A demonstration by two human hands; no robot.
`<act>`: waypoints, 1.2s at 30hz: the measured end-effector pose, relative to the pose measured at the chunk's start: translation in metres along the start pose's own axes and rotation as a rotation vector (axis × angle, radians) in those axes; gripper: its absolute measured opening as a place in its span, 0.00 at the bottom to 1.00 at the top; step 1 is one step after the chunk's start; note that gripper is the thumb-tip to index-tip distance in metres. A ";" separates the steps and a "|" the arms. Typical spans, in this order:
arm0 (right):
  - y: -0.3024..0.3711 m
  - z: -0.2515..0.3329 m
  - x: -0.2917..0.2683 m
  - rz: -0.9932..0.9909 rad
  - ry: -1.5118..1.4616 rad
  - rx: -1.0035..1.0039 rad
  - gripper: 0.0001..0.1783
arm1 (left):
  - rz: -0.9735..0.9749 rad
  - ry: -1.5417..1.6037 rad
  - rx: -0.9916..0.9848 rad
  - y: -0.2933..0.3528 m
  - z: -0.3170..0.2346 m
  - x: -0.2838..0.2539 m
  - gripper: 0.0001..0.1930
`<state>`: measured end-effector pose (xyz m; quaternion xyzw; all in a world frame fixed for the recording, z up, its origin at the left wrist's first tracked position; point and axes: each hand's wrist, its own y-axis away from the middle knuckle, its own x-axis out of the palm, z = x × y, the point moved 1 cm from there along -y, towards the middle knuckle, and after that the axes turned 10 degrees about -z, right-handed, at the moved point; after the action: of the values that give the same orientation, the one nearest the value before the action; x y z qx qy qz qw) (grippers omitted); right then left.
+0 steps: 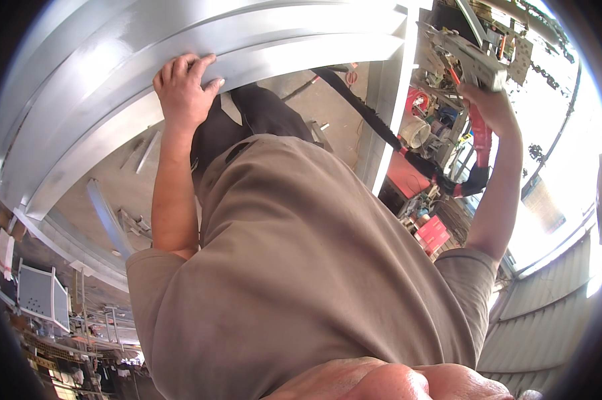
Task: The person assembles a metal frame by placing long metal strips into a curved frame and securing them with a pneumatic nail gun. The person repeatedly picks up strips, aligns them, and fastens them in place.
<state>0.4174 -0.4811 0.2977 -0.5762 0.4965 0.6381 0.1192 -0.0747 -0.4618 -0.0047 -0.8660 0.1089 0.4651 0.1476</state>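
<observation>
My left hand (183,88) is curled over the lower edge of a large silver-grey metal frame (114,100) that spans the upper left of the head view. My right hand (493,107) is raised at the upper right. It grips a hand tool (471,60) with a grey metal head and red handles, held close to the frame's upright end (389,100). A black strap (368,113) runs diagonally from under the frame toward the red handles. My brown shirt (301,280) fills the middle, with dark trousers (261,113) showing below it.
Concrete floor (314,93) lies beneath the frame, with loose metal strips (108,217) on it. Red boxes (432,232), a white bucket (416,132) and cluttered tools sit at the right. A corrugated metal wall (548,313) stands at the lower right. A grey perforated panel (41,293) is at the lower left.
</observation>
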 end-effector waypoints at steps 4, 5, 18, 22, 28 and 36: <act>0.064 -0.034 0.025 -0.059 -0.405 -0.215 0.12 | 0.106 -0.025 -0.011 -0.009 -0.007 -0.013 0.29; 0.075 -0.037 0.040 -0.091 -0.475 -0.347 0.13 | 0.130 0.021 0.004 -0.015 -0.007 -0.020 0.31; 0.187 -0.064 0.242 -0.197 -0.925 -0.132 0.18 | 0.213 -0.473 0.078 -0.118 0.082 -0.143 0.50; 0.204 -0.086 0.272 -0.205 -0.793 -0.045 0.30 | 0.109 -0.379 0.204 -0.111 0.085 -0.148 0.47; 0.230 -0.112 0.311 -0.189 -0.947 0.046 0.22 | 0.063 -0.326 0.250 -0.095 0.073 -0.167 0.47; 0.240 -0.149 0.346 -0.229 -1.114 0.016 0.25 | 0.064 -0.261 0.275 -0.061 0.003 -0.205 0.51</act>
<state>0.2293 -0.8560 0.1449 -0.2017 0.2977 0.8251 0.4359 -0.1684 -0.3931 0.1748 -0.7661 0.1788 0.5588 0.2623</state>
